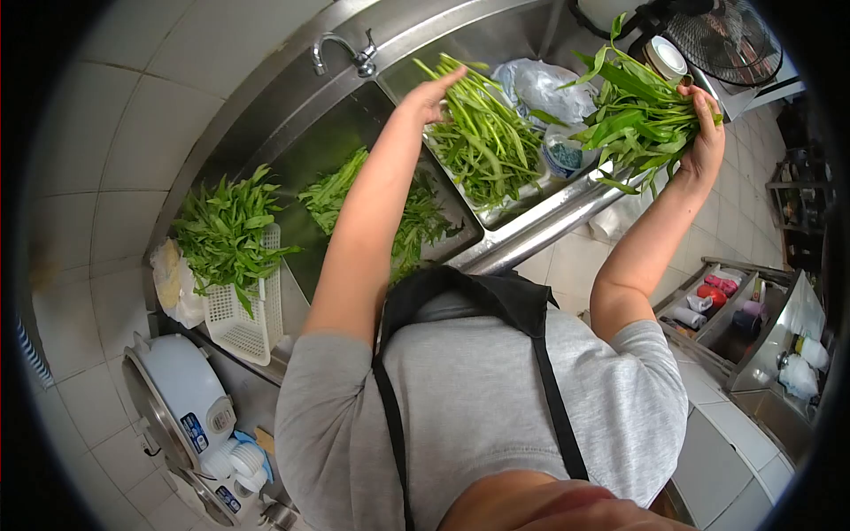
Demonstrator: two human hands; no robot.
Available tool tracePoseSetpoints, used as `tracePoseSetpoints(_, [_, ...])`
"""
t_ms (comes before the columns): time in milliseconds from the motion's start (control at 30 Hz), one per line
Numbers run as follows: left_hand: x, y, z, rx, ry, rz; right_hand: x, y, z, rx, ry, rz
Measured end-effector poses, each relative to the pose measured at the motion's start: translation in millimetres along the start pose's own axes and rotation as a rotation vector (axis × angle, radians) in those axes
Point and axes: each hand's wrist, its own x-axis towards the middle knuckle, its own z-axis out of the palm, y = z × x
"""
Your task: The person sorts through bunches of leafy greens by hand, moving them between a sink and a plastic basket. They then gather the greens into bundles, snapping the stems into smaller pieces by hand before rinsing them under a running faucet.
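My right hand is closed round a bunch of water spinach, raised over the right end of the sink, its long leaves pointing left. My left hand reaches out with straight fingers against the stem ends of a pile of water spinach. That pile lies in the right-hand part of the steel sink. More cut greens lie in the left basin, partly behind my left forearm. A leafy heap sits on a white plastic basket at the left.
A tap stands at the sink's back edge. Beside the pile are a clear plastic bag and a plastic tub. A fan is at the back right, a rice cooker at lower left, an open drawer at right.
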Motion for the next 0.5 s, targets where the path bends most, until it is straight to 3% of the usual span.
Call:
tracePoseSetpoints(33, [6.6, -11.5, 5.4, 0.345, 0.222, -0.076, 0.2, 0.2, -1.3, -0.022, 0.005, 0.009])
tracePoseSetpoints(167, [37.0, -25.2, -12.8, 0.516, 0.175, -0.124, 7.8, 4.1, -12.2, -0.104, 0.051, -0.023])
tracePoseSetpoints(233, [44.6, -21.6, -28.1, 0.45, 0.114, -0.031, 10.7, 6.9, -15.2, -0.104, 0.058, -0.026])
tracePoseSetpoints(267, [31.0, -15.5, -28.9, 0.455, 0.186, 0.206, 12.9, 7.8, -16.8, -0.101, 0.092, -0.041])
tracePoseSetpoints(300, [33.4, -15.4, -38.4, 0.452, 0.194, 0.201, 15.2, 10.4, -16.9, -0.094, 0.121, -0.057])
tracePoseSetpoints(367, [34.1, -2.6, -59.3, 0.778, 0.556, 0.604, 18.3, 16.5, -18.5, -0.108, 0.172, -0.06])
tracePoseSetpoints(400, [29.1, 0.8, -65.0, 0.855, 0.648, 0.707, 19.0, 20.2, -19.4, -0.104, 0.168, -0.059])
tracePoseSetpoints(500, [32.1, 15.0, -74.4, 1.063, 0.819, 0.734, 25.2, 33.4, -9.0, -0.085, 0.112, -0.037])
